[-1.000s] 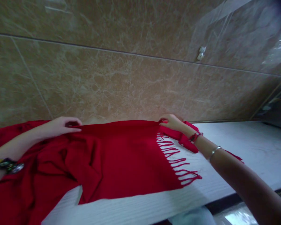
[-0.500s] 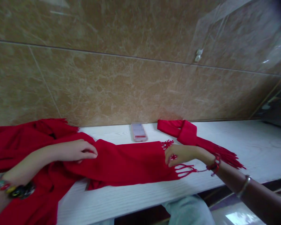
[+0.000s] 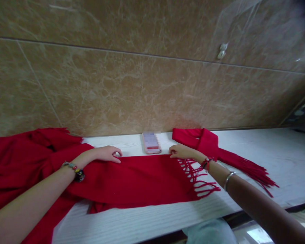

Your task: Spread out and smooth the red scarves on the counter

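Observation:
A red fringed scarf [image 3: 147,181] lies spread along the white surface, its tasselled end toward the right. My left hand [image 3: 108,153] rests at its far edge, thumb and fingers apart with a gap between them. At the far right corner, just before the fringe, my right hand [image 3: 181,151] has its fingers curled down onto the scarf's edge; the fingertips are partly hidden. Behind my right hand, another red scarf [image 3: 208,140] lies folded over itself, fringe pointing right. More bunched red cloth [image 3: 20,159] covers the left side, under and behind my left forearm.
A phone [image 3: 151,143] lies near the wall between my hands. The white tabletop [image 3: 122,222] runs along a brown tiled wall [image 3: 132,88] with a small white fitting [image 3: 222,51] on it. My knee [image 3: 210,232] shows below the front edge.
Both hands have moved to the scarf's far edge, the left one also rightward, the right one also leftward. The scarf's fringed end lies flatter, its tassels more spread out.

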The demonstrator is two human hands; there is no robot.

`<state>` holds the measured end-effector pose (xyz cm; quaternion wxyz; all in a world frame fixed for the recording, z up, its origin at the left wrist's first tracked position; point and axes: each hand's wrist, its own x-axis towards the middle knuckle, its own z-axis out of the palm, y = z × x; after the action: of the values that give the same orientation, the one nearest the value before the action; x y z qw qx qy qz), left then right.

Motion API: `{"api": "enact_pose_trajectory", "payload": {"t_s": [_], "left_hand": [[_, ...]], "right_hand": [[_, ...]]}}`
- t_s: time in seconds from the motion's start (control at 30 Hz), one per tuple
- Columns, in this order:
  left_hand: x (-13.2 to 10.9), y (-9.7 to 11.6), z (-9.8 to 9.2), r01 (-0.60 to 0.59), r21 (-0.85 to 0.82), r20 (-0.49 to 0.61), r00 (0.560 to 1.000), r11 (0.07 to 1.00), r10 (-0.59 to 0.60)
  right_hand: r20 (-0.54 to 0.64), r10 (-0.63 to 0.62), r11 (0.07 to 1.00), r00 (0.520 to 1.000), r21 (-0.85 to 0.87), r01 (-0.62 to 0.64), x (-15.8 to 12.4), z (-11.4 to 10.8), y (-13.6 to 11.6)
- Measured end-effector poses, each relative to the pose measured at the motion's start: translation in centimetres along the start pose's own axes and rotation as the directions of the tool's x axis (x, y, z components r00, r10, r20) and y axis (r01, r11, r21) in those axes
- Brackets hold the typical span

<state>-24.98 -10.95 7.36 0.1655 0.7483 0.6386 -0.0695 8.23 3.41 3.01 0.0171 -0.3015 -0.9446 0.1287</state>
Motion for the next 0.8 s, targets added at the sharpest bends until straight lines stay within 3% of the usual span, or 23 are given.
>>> {"api": "enact_pose_trajectory", "payload": {"t_s": [0.17,0.37,0.5,0.7,0.8], "left_hand": [[-0.6,-1.3,-1.0,-0.055,-0.096,-0.008,0.998,0.994,0.054],[-0.5,-1.7,0.4,-0.012,-0.307,-0.033,0.999,0.952,0.002],[-0.4,-2.2,1.0,0.029,-0.261,-0.028,0.999,0.965,-0.037],[-0.5,-3.4,0.0,0.11,-0.119,-0.016,0.993,0.987,-0.113],[-0.8,-3.6,0.2,0.152,-0.136,0.015,0.988,0.979,-0.152]], "right_hand": [[-0.059,0.006,0.996,0.998,0.092,0.0,-0.1,-1.3,1.1],[-0.098,0.044,0.992,0.994,0.119,-0.033,-0.3,-1.1,1.7],[-0.124,0.081,0.996,0.989,0.046,-0.076,-0.6,-0.2,1.5],[-0.181,0.129,0.992,0.975,0.01,-0.13,-0.5,-0.9,2.0],[-0.194,0.154,0.988,0.969,0.006,-0.156,-0.5,-0.8,2.5]]}}
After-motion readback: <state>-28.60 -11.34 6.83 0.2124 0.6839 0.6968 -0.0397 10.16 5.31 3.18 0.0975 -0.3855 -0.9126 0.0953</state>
